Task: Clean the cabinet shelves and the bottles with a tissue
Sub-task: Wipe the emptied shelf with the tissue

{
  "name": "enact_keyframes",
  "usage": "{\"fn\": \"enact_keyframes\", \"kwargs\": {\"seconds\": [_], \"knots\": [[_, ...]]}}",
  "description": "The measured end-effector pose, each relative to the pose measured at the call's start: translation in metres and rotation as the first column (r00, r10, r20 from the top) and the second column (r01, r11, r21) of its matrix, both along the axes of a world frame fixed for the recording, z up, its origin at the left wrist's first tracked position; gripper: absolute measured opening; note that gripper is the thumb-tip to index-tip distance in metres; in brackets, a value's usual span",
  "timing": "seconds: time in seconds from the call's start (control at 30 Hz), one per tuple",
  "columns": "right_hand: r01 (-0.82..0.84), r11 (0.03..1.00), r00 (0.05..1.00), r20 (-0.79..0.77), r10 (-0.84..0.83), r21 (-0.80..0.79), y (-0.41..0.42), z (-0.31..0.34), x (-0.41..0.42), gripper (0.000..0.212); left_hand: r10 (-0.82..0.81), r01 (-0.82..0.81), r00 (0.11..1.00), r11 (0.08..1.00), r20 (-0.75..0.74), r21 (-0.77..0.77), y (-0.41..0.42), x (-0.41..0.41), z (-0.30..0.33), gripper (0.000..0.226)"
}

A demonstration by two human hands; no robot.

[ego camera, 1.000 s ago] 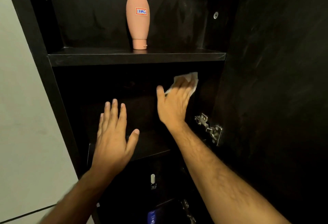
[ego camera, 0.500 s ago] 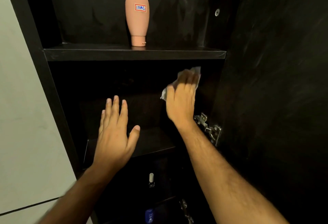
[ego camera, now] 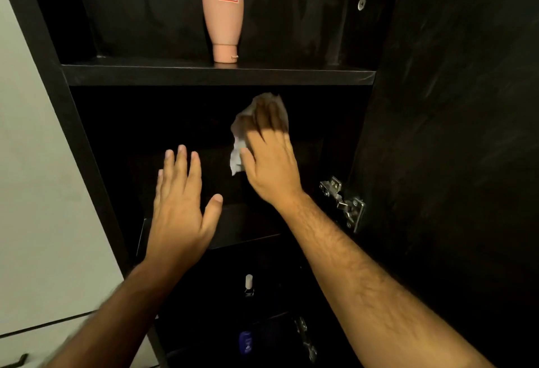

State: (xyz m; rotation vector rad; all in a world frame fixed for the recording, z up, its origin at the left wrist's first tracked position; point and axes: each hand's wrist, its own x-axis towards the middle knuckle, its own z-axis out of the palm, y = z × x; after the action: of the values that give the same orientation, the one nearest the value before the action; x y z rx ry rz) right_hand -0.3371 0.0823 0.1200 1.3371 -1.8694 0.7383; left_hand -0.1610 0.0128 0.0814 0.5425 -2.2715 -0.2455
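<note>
1. Since a moment ago the right hand has slid its tissue leftward across the back of the middle compartment, away from the right-hand corner; the left hand has barely shifted.
2. Far left, a pale wall meets the dark cabinet frame.
3. The left hand hovers flat in front of the lower shelf, fingers straight and spread, thumb out, gripping nothing.
4. Above, the pink bottle stands cap-down on the upper shelf, a small label on its body.
5. The right hand presses the crumpled tissue against the dark back panel, fingers laid flat over it; whether the thumb pinches an edge I cannot tell.
6. The tissue looks light, soft and easily torn, so I'd judge a flat palm with moderate pressure suits it best.
7. The bottle seems light plastic, smooth and top-heavy on its narrow cap; taking it round the wide body would be safest.
8. Lower down, a small white-capped bottle and a blue item sit in shadow.
9. At right, a metal hinge fixes the open door.
</note>
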Motion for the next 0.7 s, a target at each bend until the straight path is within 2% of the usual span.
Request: {"fn": "enact_keyframes", "kwargs": {"seconds": [0.07, 0.13, 0.27, 0.33, 0.37, 0.47, 0.53, 0.7], "knots": [[-0.002, 0.999, 1.0, -0.002, 0.002, -0.041, 0.011, -0.012, -0.009, 0.048, 0.001, -0.001, 1.0, 1.0, -0.002, 0.008, 0.001, 0.002, 0.001, 0.076], [0.048, 0.987, 0.997, 0.063, -0.038, -0.151, 0.021, -0.015, -0.019, 0.034, 0.0, 0.0, 1.0, 1.0, -0.007, 0.015, 0.002, 0.003, 0.001, 0.076], [0.255, 0.93, 0.963, 0.155, -0.22, -0.266, 0.034, 0.017, -0.026, 0.011, -0.001, 0.001, 1.0, 1.0, -0.01, 0.019, 0.002, 0.004, 0.0, 0.075], [0.37, 0.887, 0.928, 0.149, -0.341, -0.277, 0.037, 0.038, -0.027, 0.008, 0.003, -0.003, 1.0, 1.0, -0.012, 0.021, 0.003, 0.005, 0.0, 0.074], [0.382, 0.885, 0.923, 0.157, -0.351, -0.265, 0.038, 0.047, -0.027, 0.01, 0.004, -0.003, 1.0, 1.0, -0.014, 0.02, 0.003, 0.005, 0.0, 0.074], [0.299, 0.931, 0.921, 0.318, -0.225, -0.207, 0.034, 0.055, -0.029, 0.019, 0.007, -0.007, 1.0, 1.0, -0.023, 0.021, 0.002, 0.007, -0.001, 0.074], [0.263, 0.94, 0.889, 0.433, -0.15, -0.216, 0.033, 0.05, -0.028, 0.009, 0.009, -0.008, 1.0, 1.0, -0.025, 0.029, 0.001, 0.007, -0.002, 0.074], [0.111, 0.98, 0.861, 0.509, -0.012, -0.165, 0.034, 0.015, -0.026, 0.02, 0.003, -0.002, 1.0, 0.999, -0.023, 0.037, 0.001, 0.004, -0.004, 0.074]]}}
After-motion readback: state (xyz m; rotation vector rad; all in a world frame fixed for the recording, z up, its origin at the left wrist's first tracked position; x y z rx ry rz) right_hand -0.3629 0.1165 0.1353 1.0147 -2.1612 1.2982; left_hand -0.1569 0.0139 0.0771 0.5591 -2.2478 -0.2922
